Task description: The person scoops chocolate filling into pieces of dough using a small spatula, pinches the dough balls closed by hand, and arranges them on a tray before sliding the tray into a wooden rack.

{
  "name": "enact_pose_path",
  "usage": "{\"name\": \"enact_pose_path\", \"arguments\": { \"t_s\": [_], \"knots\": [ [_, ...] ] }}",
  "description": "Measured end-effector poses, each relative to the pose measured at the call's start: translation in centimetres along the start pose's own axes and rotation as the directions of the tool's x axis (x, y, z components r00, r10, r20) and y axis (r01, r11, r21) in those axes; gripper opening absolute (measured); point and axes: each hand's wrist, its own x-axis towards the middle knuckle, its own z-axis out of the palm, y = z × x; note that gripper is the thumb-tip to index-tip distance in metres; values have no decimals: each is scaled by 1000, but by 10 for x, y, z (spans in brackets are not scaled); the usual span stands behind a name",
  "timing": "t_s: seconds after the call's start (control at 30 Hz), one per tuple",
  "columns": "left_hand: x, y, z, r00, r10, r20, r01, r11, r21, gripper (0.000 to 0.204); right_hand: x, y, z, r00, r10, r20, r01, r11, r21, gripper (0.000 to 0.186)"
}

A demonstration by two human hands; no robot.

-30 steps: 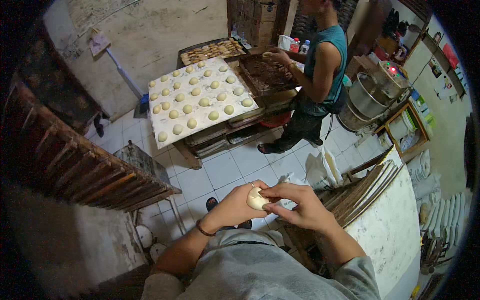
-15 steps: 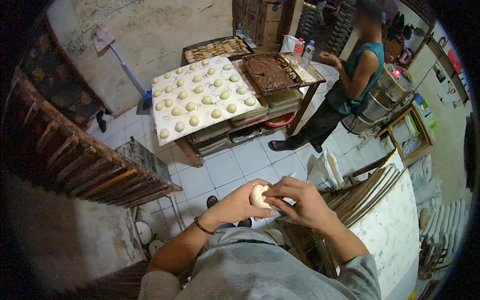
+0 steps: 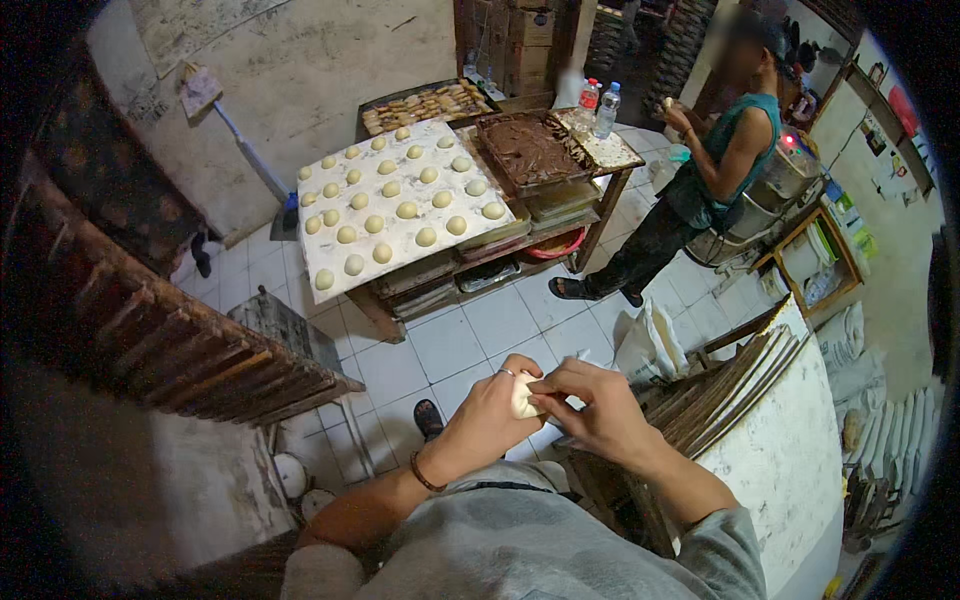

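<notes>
Pale dough ball (image 3: 523, 397), no clear long axis, pinched between left hand (image 3: 487, 418) and right hand (image 3: 592, 412).

Dough balls (image 3: 404, 210) lie on a board (image 3: 330, 255) atop the table (image 3: 600, 215), left of the tray (image 3: 530, 150).

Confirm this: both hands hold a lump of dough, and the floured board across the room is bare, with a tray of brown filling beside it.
Not quite. The head view shows the board covered with rows of dough balls, not bare. The rest stands: the left hand and right hand hold the dough lump between them, and the tray of brown filling sits beside the board.
</notes>
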Motion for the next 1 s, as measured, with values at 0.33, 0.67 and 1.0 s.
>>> {"name": "enact_pose_path", "arguments": {
  "t_s": [0.33, 0.67, 1.0],
  "knots": [
    [4, 18, -27, 921, -119, 371, 132, 991, -9, 69, 3, 3, -21, 981, -53, 185, 24, 987, 159, 18],
    [9, 2, 1, 973, -116, 199, 126, 991, -37, 53, -5, 6, -23, 993, -104, 55, 91, 974, 208, 21],
    [6, -13, 23, 973, 177, -147, -161, 980, 118, 62, -6, -11, -11, 989, 72, -132, -44, 978, 203, 26]
  ]
}}
